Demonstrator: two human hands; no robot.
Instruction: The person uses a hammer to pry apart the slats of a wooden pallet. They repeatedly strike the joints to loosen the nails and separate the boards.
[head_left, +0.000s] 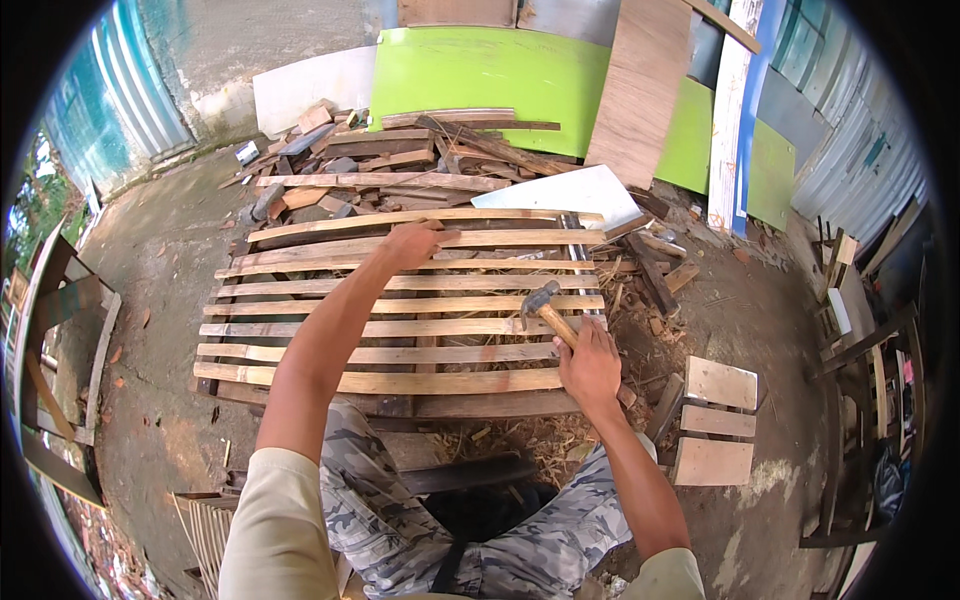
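A slatted frame [415, 395] of dark beams with pale bamboo-like slats laid across it lies before my knees. My left hand [415, 243] reaches over to its far part, closed on the second slat [500, 238] from the far side; its fingertips are partly hidden. My right hand [590, 365] rests at the near right end of the slats, wrapped round the wooden handle of a claw hammer [541, 299]. The hammer's metal head lies over the slats, pointing away and to the left.
Behind the frame is a heap of scrap wood [400, 150], with a white sheet [570, 192] on it. Green panels [490, 80] and a tall plywood board [640, 95] lean at the wall. Pale wooden blocks [718, 422] lie at right, with a wooden rack [850, 430] beyond.
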